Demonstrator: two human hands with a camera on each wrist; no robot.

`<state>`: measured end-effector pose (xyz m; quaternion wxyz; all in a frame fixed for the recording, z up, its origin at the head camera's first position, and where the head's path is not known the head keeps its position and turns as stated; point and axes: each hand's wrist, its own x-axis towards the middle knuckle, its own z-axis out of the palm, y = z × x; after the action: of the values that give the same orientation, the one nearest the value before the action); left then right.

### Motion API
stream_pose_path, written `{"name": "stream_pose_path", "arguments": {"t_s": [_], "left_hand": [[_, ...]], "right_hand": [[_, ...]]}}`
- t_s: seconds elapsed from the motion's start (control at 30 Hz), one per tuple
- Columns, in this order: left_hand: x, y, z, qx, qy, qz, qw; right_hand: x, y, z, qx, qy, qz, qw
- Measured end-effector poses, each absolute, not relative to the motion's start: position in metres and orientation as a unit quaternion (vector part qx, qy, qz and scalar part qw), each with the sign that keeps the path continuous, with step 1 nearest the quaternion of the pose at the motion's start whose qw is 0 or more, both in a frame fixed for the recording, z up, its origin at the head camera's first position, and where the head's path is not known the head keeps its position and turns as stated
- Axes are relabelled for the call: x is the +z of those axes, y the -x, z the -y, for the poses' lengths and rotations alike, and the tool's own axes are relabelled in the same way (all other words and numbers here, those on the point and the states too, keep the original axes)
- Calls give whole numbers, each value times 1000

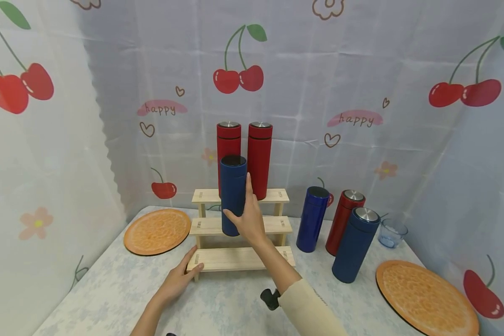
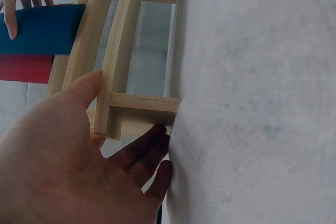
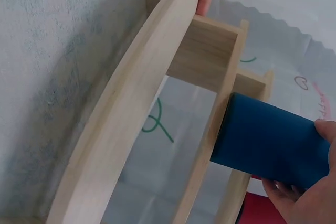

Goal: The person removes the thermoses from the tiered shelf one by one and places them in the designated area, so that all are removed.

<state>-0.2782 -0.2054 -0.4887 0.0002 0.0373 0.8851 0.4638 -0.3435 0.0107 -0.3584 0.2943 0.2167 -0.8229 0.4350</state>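
Note:
My right hand (image 1: pixel 248 219) grips a matte blue thermos bottle (image 1: pixel 233 191) with a black lid. The bottle is upright at the middle tier of a wooden three-step display rack (image 1: pixel 231 259); its base is at that tier's front edge, and I cannot tell whether it bears on the board. Two red thermos bottles (image 1: pixel 260 161) with silver lids stand side by side on the top tier, the left one partly hidden behind the blue bottle. At the bottom tier's left end, my left hand (image 2: pixel 79 145) holds the rack, thumb on the board and fingers around its side.
Right of the rack stand a glossy blue bottle (image 1: pixel 312 219), a red bottle (image 1: pixel 344 224) and a blue bottle with a silver lid (image 1: pixel 356 247). Behind them is a small glass cup (image 1: pixel 392 233). Round orange-patterned mats lie left (image 1: pixel 157 232) and right (image 1: pixel 426 298).

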Motion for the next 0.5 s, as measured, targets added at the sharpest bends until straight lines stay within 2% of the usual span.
{"name": "stream_pose_path", "arguments": {"t_s": [0.17, 0.5], "left_hand": [[-488, 279, 204, 461, -39, -887, -1], [-489, 278, 204, 459, -28, -888, 4]], "right_hand": [[-363, 329, -30, 449, -231, 799, 328], [-371, 305, -91, 457, -205, 790, 353]]}}
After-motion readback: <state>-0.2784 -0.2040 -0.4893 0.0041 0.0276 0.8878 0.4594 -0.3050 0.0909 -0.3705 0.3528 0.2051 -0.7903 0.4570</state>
